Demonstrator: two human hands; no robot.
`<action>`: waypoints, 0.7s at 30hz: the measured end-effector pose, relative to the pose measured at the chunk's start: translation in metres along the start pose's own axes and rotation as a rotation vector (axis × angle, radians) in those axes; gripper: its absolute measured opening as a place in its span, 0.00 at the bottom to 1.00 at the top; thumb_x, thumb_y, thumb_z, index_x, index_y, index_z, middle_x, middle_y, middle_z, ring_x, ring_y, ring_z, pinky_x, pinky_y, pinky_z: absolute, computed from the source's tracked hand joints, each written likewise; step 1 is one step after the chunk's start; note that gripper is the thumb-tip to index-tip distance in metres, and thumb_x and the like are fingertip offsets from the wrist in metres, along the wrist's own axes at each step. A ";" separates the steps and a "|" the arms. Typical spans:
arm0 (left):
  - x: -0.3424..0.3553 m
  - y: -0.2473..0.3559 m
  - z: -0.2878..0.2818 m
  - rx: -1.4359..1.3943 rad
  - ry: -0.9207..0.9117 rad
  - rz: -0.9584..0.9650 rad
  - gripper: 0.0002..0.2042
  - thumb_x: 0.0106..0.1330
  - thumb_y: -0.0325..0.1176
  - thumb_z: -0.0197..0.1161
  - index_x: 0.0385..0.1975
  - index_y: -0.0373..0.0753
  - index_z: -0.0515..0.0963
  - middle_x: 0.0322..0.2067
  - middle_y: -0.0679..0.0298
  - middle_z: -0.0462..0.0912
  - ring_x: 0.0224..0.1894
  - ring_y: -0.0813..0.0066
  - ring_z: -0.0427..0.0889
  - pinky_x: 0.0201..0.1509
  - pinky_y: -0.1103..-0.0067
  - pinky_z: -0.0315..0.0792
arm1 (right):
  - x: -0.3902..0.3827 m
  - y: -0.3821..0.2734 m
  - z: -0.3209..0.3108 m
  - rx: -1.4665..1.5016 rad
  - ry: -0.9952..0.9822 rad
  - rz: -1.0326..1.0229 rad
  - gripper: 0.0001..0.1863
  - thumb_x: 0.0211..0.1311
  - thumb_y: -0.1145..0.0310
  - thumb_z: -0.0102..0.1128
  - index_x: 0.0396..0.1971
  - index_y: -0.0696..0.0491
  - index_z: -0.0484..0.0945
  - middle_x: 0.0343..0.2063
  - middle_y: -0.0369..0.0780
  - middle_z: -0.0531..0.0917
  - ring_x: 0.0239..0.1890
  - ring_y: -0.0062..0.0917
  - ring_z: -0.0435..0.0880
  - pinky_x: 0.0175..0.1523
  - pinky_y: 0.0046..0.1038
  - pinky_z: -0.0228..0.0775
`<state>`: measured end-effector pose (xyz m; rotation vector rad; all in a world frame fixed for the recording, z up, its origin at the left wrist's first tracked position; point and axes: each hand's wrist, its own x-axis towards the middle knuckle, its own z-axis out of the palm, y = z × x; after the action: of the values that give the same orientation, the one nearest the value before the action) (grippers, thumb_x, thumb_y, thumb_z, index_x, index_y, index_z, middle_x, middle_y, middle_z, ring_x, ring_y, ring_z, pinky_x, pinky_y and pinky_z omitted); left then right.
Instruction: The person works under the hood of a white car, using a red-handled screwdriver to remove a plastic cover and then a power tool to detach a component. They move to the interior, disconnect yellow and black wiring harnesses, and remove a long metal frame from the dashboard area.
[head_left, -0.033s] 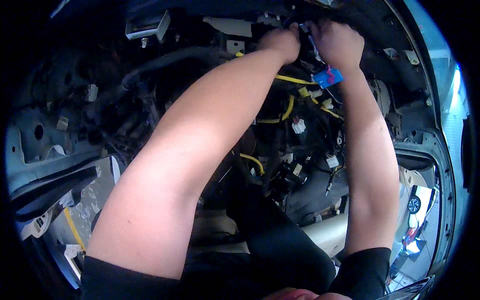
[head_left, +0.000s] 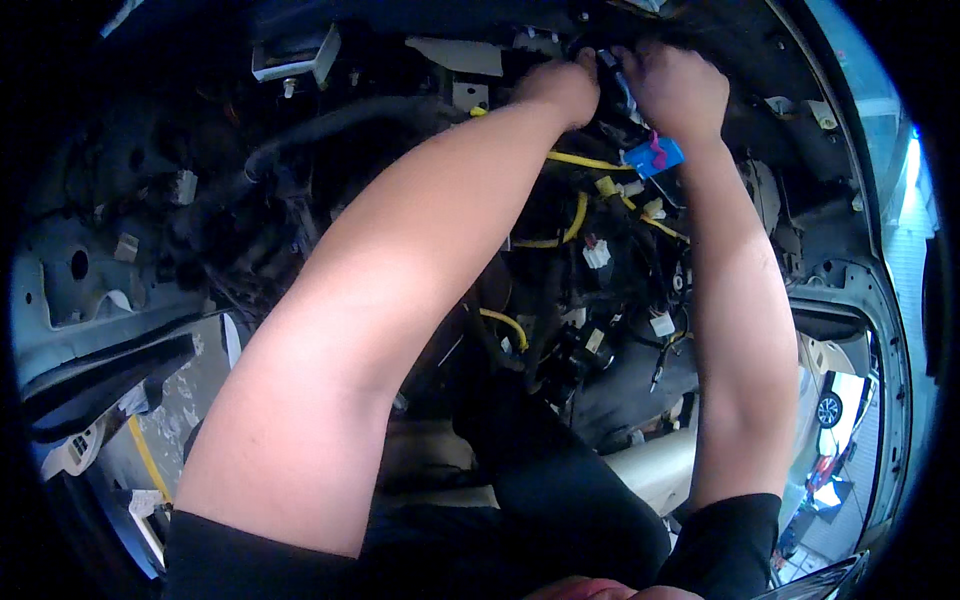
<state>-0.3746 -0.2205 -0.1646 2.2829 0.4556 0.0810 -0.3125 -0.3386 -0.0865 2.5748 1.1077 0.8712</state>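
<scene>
Both my arms reach up to the far edge of a stripped vehicle dashboard opening. My left hand (head_left: 565, 92) is closed, its fingertips bent round something dark I cannot make out. Close on its right, my right hand (head_left: 680, 90) is closed too, and its grip is hidden behind the fingers. In the gap between them runs a slim pale blue-white piece (head_left: 619, 82), its kind unclear. A bright blue tag (head_left: 650, 160) with a pink strip hangs just below my right wrist, beside a yellow-wrapped wire (head_left: 585, 160).
Dark wiring with yellow-wrapped harnesses (head_left: 580, 218) and white connectors (head_left: 597, 253) fills the opening below my hands. A metal bracket (head_left: 298, 58) juts out at the upper left. Door frames bound both sides; a white car (head_left: 845, 395) stands outside at right.
The blue tag has swung very slightly left and turned a little. Both hands keep nearly the same place.
</scene>
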 end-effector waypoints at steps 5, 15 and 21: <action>0.000 -0.006 0.009 0.029 0.074 0.015 0.30 0.83 0.49 0.27 0.65 0.36 0.73 0.61 0.44 0.78 0.63 0.41 0.78 0.71 0.55 0.68 | -0.003 0.004 -0.006 -0.024 -0.031 0.060 0.22 0.65 0.42 0.62 0.30 0.46 0.90 0.25 0.45 0.88 0.29 0.42 0.90 0.35 0.42 0.82; 0.017 -0.019 0.011 0.095 -0.052 0.099 0.25 0.80 0.43 0.36 0.70 0.41 0.69 0.61 0.44 0.79 0.62 0.43 0.78 0.67 0.56 0.70 | -0.018 0.027 -0.009 0.321 -0.152 0.096 0.16 0.65 0.49 0.64 0.43 0.43 0.89 0.35 0.46 0.89 0.41 0.45 0.89 0.46 0.44 0.82; -0.006 -0.008 -0.005 -0.390 -0.140 -0.066 0.42 0.71 0.72 0.43 0.66 0.39 0.76 0.69 0.47 0.72 0.72 0.51 0.71 0.74 0.64 0.62 | -0.051 0.027 -0.004 0.564 -0.094 -0.050 0.18 0.66 0.65 0.62 0.55 0.48 0.85 0.51 0.45 0.85 0.51 0.45 0.85 0.57 0.42 0.78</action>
<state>-0.3835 -0.2135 -0.1666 1.8758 0.4017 -0.0220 -0.3264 -0.3944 -0.0950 2.9626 1.5620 0.4617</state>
